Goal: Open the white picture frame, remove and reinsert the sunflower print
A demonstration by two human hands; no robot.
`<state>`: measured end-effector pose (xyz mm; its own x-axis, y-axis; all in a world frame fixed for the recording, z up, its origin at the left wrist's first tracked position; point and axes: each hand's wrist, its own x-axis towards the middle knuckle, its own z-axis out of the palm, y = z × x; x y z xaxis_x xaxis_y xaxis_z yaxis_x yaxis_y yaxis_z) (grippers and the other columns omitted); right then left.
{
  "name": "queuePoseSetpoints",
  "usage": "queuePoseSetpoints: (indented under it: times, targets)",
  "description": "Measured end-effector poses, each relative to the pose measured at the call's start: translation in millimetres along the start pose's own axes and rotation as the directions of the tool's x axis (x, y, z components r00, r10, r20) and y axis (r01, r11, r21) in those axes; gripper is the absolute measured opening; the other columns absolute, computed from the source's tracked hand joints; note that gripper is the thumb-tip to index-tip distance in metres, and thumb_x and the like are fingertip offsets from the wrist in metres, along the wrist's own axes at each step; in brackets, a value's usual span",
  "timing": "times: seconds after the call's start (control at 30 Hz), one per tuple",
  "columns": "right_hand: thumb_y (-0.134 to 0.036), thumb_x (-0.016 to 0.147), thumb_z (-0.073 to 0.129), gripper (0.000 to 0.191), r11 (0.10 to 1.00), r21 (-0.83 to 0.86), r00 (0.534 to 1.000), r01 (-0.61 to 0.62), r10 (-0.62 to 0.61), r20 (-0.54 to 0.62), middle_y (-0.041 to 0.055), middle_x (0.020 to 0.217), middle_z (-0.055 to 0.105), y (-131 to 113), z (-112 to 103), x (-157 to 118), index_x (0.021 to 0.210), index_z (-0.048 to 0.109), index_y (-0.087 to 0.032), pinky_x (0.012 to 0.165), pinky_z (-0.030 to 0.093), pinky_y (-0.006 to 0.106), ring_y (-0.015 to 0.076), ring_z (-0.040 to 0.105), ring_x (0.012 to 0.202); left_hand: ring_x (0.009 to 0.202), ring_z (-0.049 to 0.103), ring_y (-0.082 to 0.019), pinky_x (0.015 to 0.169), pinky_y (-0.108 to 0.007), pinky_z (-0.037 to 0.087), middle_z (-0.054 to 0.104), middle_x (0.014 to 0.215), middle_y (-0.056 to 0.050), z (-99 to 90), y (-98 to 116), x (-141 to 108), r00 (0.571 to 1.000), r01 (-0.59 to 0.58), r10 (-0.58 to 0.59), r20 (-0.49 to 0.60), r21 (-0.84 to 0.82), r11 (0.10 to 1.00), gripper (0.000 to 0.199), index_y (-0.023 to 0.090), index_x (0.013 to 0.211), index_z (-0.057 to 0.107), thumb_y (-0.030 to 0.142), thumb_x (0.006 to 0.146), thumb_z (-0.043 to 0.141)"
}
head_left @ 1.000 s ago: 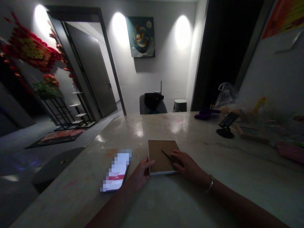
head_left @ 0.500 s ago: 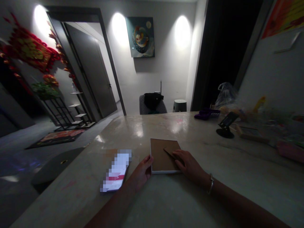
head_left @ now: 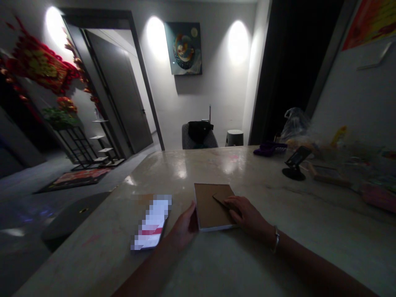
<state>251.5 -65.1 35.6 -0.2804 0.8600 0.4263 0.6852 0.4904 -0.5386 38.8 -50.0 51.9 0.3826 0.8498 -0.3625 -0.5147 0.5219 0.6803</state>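
A picture frame (head_left: 212, 216) lies back up in front of me, its brown backing board edged in white. A narrow brown stand flap (head_left: 219, 199) stands out slightly from the backing. At the frame's left edge is my left hand (head_left: 185, 226), thumb along the side and fingers mostly hidden below. My right hand (head_left: 241, 209) reaches over the right side, fingers closed around the lower part of the flap and covering it. Left of my left forearm, a phone (head_left: 152, 225) with a lit, blurred screen rests on the table.
The pale stone table (head_left: 148, 175) spreads around the frame. At the right stand a black phone stand (head_left: 295, 163), a purple cloth item (head_left: 268, 148), a flat wooden tray (head_left: 328, 173) and a clear plastic bag (head_left: 295, 123). A chair (head_left: 199, 138) is beyond the far edge.
The frame has turned slightly and its near edge has come a little closer to me. My left thumb has slid from the frame's top face to its side. My right hand stays on the flap.
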Motion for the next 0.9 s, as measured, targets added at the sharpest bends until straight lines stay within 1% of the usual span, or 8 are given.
queuePoseSetpoints:
  times: [0.07, 0.1, 0.17, 0.23, 0.33, 0.53, 0.8, 0.9]
  targets:
    - [-0.015, 0.072, 0.049, 0.034, 0.999, 0.025, 0.998, 0.020, -0.022, 0.063, 0.0078, 0.108, 0.055, -4.0, -5.3, 0.0, 0.105, 0.054, -0.020, 0.088, 0.038, 0.037, 0.0201, 0.048, 0.101, 0.096, 0.058, -0.024, 0.083, -0.036, 0.045, 0.066, 0.096, -0.011, -3.5, 3.4, 4.0, 0.998, -0.044, 0.044, -0.038, -0.001, 0.999, 0.030, 0.013, 0.102, 0.057, 0.030, 0.079, 0.049]
    - [-0.014, 0.070, 0.050, 0.033, 0.999, 0.035, 0.994, 0.032, -0.036, 0.100, 0.0073, 0.107, 0.056, -6.5, -7.9, 0.2, 0.103, 0.054, -0.020, 0.087, 0.038, 0.036, 0.0199, 0.049, 0.100, 0.094, 0.059, -0.023, 0.082, -0.035, 0.046, 0.066, 0.094, -0.010, -6.0, 5.9, 6.5, 0.993, -0.094, 0.094, -0.071, 0.010, 0.996, 0.028, 0.013, 0.101, 0.057, 0.028, 0.079, 0.050]
    - [-0.013, 0.068, 0.051, 0.034, 0.998, 0.048, 0.985, 0.051, -0.059, 0.162, 0.0071, 0.105, 0.055, -12.0, -12.5, 0.9, 0.100, 0.055, -0.020, 0.086, 0.039, 0.035, 0.0199, 0.049, 0.098, 0.087, 0.062, -0.021, 0.078, -0.032, 0.047, 0.068, 0.089, -0.007, -11.6, 11.4, 11.7, 0.965, -0.219, 0.224, -0.139, 0.046, 0.975, 0.023, 0.014, 0.097, 0.058, 0.023, 0.078, 0.050]
    - [-0.015, 0.067, 0.053, 0.034, 0.996, 0.057, 0.977, 0.063, -0.073, 0.202, 0.0074, 0.105, 0.054, -16.7, -15.7, 1.8, 0.100, 0.055, -0.021, 0.085, 0.040, 0.035, 0.0200, 0.049, 0.097, 0.082, 0.063, -0.019, 0.075, -0.031, 0.048, 0.068, 0.084, -0.005, -16.1, 15.9, 16.1, 0.948, -0.264, 0.275, -0.160, 0.088, 0.961, 0.019, 0.015, 0.093, 0.059, 0.019, 0.077, 0.051]
    - [-0.020, 0.068, 0.056, 0.033, 0.996, 0.068, 0.972, 0.060, -0.073, 0.223, 0.0073, 0.105, 0.053, -20.6, -17.7, 2.5, 0.102, 0.054, -0.022, 0.084, 0.040, 0.035, 0.0200, 0.049, 0.095, 0.078, 0.063, -0.018, 0.073, -0.029, 0.048, 0.068, 0.079, -0.003, -18.6, 18.7, 19.3, 0.928, -0.307, 0.322, -0.186, 0.109, 0.946, 0.015, 0.016, 0.088, 0.060, 0.016, 0.075, 0.054]
    - [-0.023, 0.070, 0.056, 0.032, 0.997, 0.078, 0.976, 0.024, -0.041, 0.215, 0.0074, 0.106, 0.051, -19.5, -15.0, 0.8, 0.102, 0.052, -0.022, 0.084, 0.039, 0.035, 0.0199, 0.048, 0.096, 0.084, 0.062, -0.018, 0.076, -0.030, 0.047, 0.068, 0.083, -0.003, -18.4, 17.6, 21.1, 0.921, -0.299, 0.316, -0.227, 0.106, 0.948, 0.015, 0.018, 0.088, 0.060, 0.017, 0.074, 0.057]
    - [-0.020, 0.071, 0.054, 0.029, 0.989, 0.147, 0.982, 0.007, -0.035, 0.185, 0.0062, 0.104, 0.050, -17.6, -10.2, -0.4, 0.099, 0.052, -0.021, 0.086, 0.038, 0.034, 0.0184, 0.047, 0.097, 0.091, 0.060, -0.018, 0.082, -0.031, 0.044, 0.066, 0.092, -0.005, -18.2, 18.3, 19.3, 0.933, -0.277, 0.299, -0.201, 0.133, 0.952, 0.012, 0.018, 0.087, 0.060, 0.019, 0.076, 0.054]
    - [-0.020, 0.071, 0.055, 0.026, 0.983, 0.180, 0.987, -0.025, -0.005, 0.162, 0.0053, 0.101, 0.052, -16.2, -8.4, -0.4, 0.097, 0.052, -0.022, 0.085, 0.038, 0.034, 0.0185, 0.048, 0.095, 0.091, 0.060, -0.019, 0.082, -0.032, 0.044, 0.066, 0.095, -0.006, -15.4, 18.1, 14.7, 0.943, -0.267, 0.289, -0.163, 0.142, 0.953, 0.014, 0.018, 0.088, 0.060, 0.022, 0.077, 0.054]
